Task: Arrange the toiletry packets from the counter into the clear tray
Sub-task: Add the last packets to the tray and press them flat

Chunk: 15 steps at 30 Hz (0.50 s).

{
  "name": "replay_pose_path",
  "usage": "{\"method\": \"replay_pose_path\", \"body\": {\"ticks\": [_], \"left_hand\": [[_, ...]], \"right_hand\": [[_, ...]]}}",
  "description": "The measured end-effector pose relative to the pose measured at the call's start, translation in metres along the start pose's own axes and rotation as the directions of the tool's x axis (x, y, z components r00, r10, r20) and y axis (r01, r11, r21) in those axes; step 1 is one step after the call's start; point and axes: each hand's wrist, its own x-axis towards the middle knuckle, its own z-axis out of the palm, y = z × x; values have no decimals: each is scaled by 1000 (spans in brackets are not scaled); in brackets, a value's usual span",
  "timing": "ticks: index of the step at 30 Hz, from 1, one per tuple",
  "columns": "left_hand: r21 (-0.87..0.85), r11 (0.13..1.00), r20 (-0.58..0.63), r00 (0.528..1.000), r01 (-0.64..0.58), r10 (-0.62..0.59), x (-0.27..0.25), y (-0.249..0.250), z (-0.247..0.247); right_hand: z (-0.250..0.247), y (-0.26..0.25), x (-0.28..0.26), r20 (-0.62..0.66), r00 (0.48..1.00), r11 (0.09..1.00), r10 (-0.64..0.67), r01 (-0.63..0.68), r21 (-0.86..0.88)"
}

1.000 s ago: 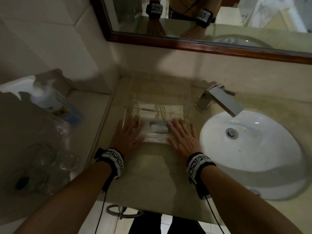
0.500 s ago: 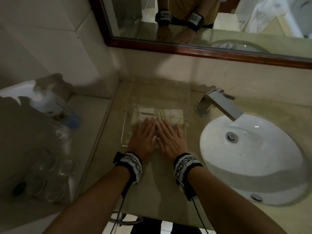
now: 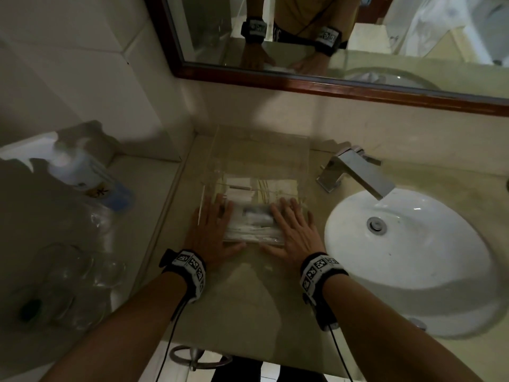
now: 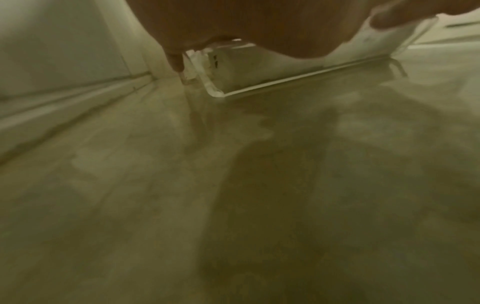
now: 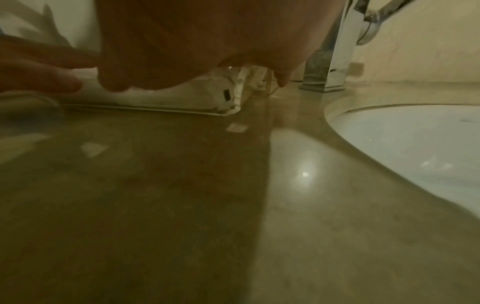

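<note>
A clear tray [image 3: 263,161] stands on the beige counter between the wall and the sink. White toiletry packets [image 3: 253,221] lie in a flat stack at its front part. My left hand [image 3: 212,232] lies flat with straight fingers on the stack's left end. My right hand [image 3: 294,230] lies flat on its right end. In the left wrist view the tray's front edge [image 4: 298,79] and white packets [image 4: 259,67] show under my palm. The right wrist view shows the packets [image 5: 166,98] beneath my palm; my fingertips are hidden there.
A white sink basin [image 3: 407,260] with a chrome faucet [image 3: 358,172] lies to the right. A spray bottle [image 3: 80,172] and clear glasses [image 3: 68,274] stand on the lower ledge at left. A wood-framed mirror [image 3: 330,86] hangs behind. The counter's front edge [image 3: 248,351] is near.
Half a second ago both hands were close together over the middle of the packets; now they have slid apart to the stack's left and right ends.
</note>
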Motion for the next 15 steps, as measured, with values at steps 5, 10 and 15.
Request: {"method": "replay_pose_path", "body": {"ticks": [5, 10, 15], "left_hand": [[29, 1000, 53, 999, -8, 7, 4, 3, -7], [24, 999, 41, 999, -25, 24, 11, 3, -14], [9, 999, 40, 998, -51, 51, 23, -4, -16]], "right_hand": [[-1, 1, 3, 36, 999, 999, -31, 31, 6], [-4, 0, 6, -23, 999, 999, -40, 41, 6], [-11, -5, 13, 11, 999, 999, -36, 36, 7]]}}
